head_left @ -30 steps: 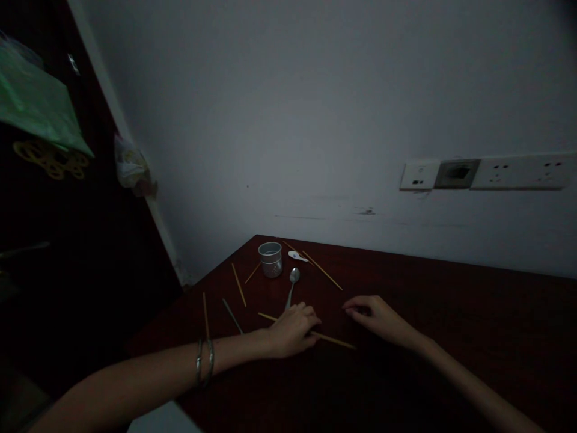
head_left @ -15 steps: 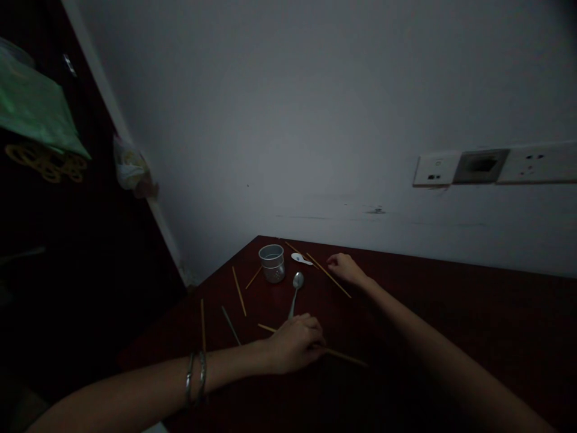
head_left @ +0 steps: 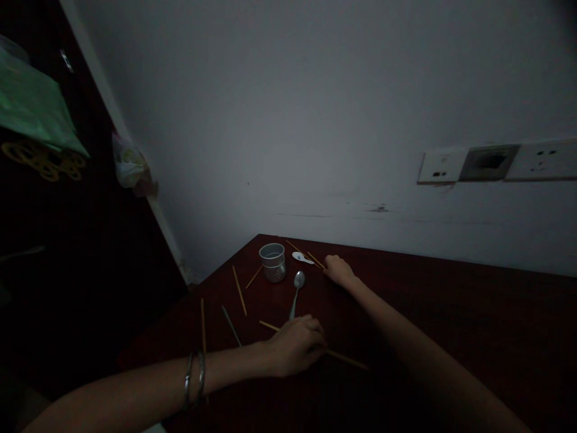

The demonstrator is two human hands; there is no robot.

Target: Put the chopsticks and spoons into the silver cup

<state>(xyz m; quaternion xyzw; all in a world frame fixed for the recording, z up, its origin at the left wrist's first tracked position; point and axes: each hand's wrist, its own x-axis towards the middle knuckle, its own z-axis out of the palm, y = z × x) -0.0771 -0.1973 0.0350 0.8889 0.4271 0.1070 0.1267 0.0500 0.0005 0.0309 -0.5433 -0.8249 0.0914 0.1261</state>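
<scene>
My left hand, with two bangles at the wrist, is closed around a wooden chopstick low over the dark red table. Its other end pokes out past the knuckles. My right hand has its fingers closed on another wooden chopstick, whose far end points toward a white spoon. Between the hands lies a metal spoon, its handle reaching to my left hand. A silver perforated cup stands upright near the table's far corner.
More wooden chopsticks lie scattered, one left of the cup and one near my left forearm. A grey stick rests between them. A wall with sockets borders the table. Bags hang at the left.
My right hand has moved slightly down and left, and its fingers have closed on the chopstick beside it. My left hand stays nearly still with its chopstick.
</scene>
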